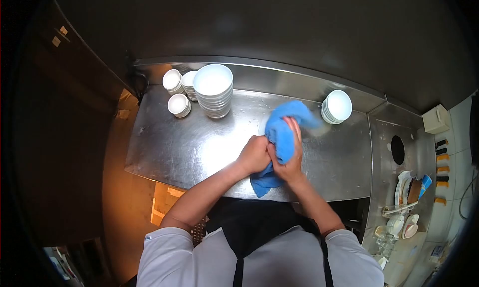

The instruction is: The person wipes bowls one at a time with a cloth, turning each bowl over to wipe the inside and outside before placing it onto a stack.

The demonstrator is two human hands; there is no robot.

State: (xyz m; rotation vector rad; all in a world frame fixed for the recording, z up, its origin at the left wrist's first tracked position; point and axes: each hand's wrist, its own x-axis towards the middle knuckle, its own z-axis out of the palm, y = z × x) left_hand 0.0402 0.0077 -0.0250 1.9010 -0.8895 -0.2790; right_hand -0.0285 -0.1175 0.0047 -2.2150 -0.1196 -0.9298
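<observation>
Stainless bench [329, 162], stacked bowls [214, 90] at back; left hand [255, 155] closed in a fist against the blue cloth [283, 137], right hand [290, 155] wrapped around it.

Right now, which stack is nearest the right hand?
The lone stack right of the blue cloth; the other four stand grouped, farther off, on the left.

The person wears a white short-sleeved shirt [282, 259] with a small dark mark near one sleeve's hem, and over it a black apron [249, 224] with narrow black straps; both forearms are bare.
</observation>
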